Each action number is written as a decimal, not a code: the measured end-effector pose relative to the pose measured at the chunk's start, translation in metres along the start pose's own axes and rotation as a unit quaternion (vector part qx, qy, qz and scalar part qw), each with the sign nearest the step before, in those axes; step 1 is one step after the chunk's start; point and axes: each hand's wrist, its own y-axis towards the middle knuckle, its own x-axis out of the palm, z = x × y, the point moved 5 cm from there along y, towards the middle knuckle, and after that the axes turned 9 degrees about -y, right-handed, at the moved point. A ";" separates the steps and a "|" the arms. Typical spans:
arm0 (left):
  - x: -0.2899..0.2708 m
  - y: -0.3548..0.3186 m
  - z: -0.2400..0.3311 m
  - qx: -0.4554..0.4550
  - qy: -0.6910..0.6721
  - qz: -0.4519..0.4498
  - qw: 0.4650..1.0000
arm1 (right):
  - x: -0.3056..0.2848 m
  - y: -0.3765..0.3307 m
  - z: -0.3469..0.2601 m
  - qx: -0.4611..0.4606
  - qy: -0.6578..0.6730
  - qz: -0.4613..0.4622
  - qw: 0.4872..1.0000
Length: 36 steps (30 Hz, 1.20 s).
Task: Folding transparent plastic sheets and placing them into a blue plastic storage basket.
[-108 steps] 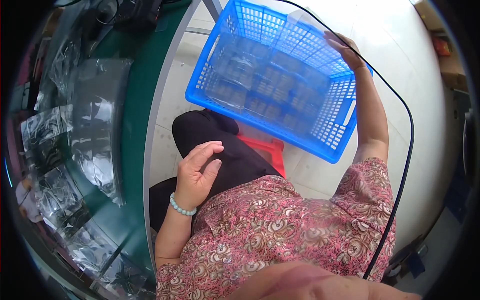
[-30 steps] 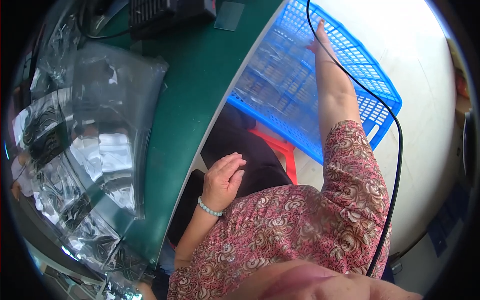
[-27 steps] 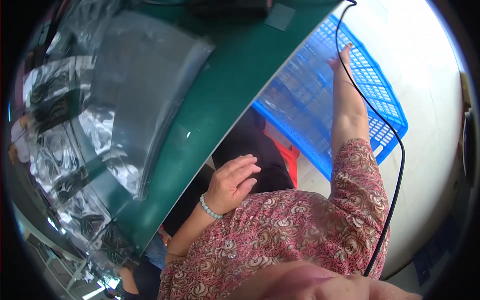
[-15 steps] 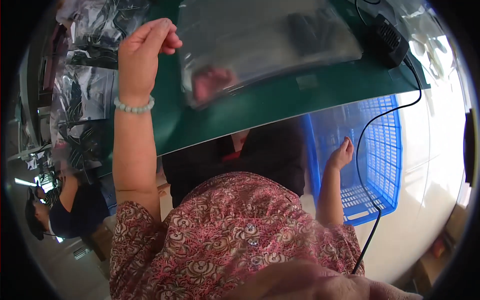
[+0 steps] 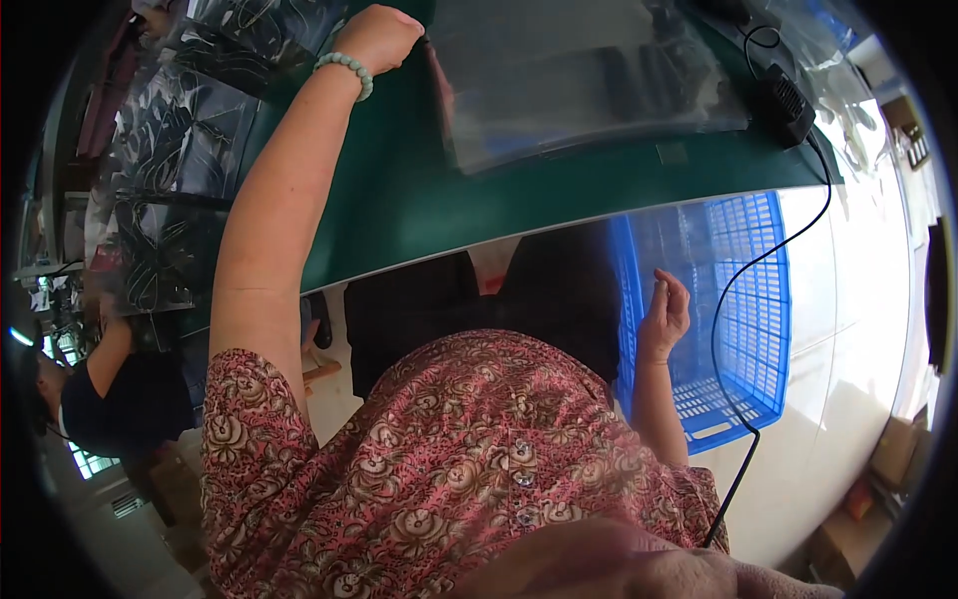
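A black vented device [image 5: 791,108] sits by the right edge of the surface [image 5: 399,205]; past its left end, a co-worker [image 5: 130,394].

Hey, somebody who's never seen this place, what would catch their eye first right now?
Probably the bright blue basket at right, partly hidden by the edge of the green table, with the right hand in front of it. Next, perhaps, the shiny clear plastic on the table, the left hand at its left edge, and the flowered shirt filling the lower middle.
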 end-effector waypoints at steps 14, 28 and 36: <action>0.008 0.003 0.009 -0.141 -0.345 -0.086 0.924 | 0.012 -0.014 -0.022 0.030 0.034 -0.028 0.999; -0.010 -0.067 0.144 0.305 0.248 0.068 0.917 | 0.005 -0.019 -0.056 0.017 0.044 -0.038 0.998; -0.045 -0.048 0.102 0.050 -0.632 -0.164 0.755 | -0.017 -0.001 -0.146 -0.152 -0.003 -0.010 0.988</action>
